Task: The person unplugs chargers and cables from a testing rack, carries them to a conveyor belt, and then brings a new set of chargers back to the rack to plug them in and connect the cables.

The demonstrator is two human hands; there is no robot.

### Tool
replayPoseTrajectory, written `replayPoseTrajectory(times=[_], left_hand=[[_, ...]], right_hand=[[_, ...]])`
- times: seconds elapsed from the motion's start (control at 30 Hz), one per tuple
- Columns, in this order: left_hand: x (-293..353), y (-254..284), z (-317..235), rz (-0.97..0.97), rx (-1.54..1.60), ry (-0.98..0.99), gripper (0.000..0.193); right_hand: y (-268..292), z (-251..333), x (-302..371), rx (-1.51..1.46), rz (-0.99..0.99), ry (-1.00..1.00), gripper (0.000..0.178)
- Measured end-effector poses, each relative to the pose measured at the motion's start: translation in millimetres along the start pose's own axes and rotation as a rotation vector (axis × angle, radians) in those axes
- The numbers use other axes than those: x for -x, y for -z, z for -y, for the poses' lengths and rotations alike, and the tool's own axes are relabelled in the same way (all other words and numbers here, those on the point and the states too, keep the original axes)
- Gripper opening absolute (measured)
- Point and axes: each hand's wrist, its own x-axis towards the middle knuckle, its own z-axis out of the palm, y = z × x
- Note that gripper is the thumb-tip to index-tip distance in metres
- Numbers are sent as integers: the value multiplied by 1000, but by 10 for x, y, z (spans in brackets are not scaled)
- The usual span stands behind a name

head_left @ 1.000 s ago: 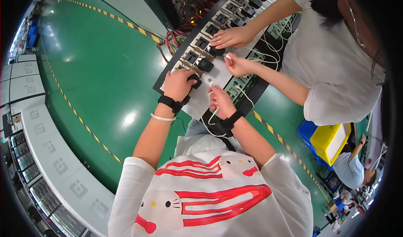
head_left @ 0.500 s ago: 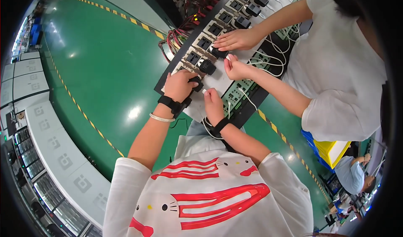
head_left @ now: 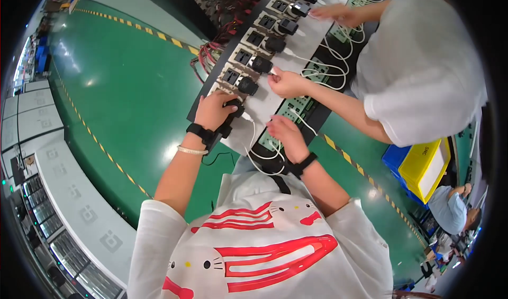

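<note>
My left hand [head_left: 214,111] is closed round a black plug-in charger [head_left: 234,107] at the near end of a row of sockets. A white cable [head_left: 247,117] runs out of that charger's right side and loops down. Over the near end of a green circuit board [head_left: 271,138], my right hand [head_left: 287,132] has its fingers stretched out and holds nothing. Beside my left hand, another black charger [head_left: 247,85] sits in front of the neighbouring socket [head_left: 230,76].
Across the bench, a co-worker's hand [head_left: 288,83] pinches a cable end at a charger [head_left: 261,64]; their other hand [head_left: 338,15] is farther along the row. Red wires [head_left: 203,58] bunch behind the sockets. Yellow and blue bins [head_left: 420,166] stand at right.
My right hand has let go of the white cable's end, now in the charger, and moved right and down. The co-worker's one hand has moved farther along the row.
</note>
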Motion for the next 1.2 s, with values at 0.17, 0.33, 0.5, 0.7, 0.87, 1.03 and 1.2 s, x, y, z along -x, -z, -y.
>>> replayPoseTrajectory(times=[0.17,0.33,0.5,0.7,0.87,1.03,1.2], left_hand=[[3,6,-33,-80,46,-80,34],[34,51,-76,-53,30,-72,33],[-2,121,-150,-38,-91,-146,38],[-211,74,-210,-248,181,-93,40],[-471,-54,-315,-241,52,-94,38],[-507,-55,-338,-231,71,-31,36],[-504,-57,-330,-242,87,-21,35]], right_hand=[[718,211,194,-952,-200,-73,20],[1586,351,105,-1125,-365,243,16],[2485,616,370,-975,-393,531,15],[1215,943,388,-332,-354,408,24],[48,616,-182,628,111,190,29],[-157,504,-714,807,107,147,37],[-110,472,-911,795,211,125,38]])
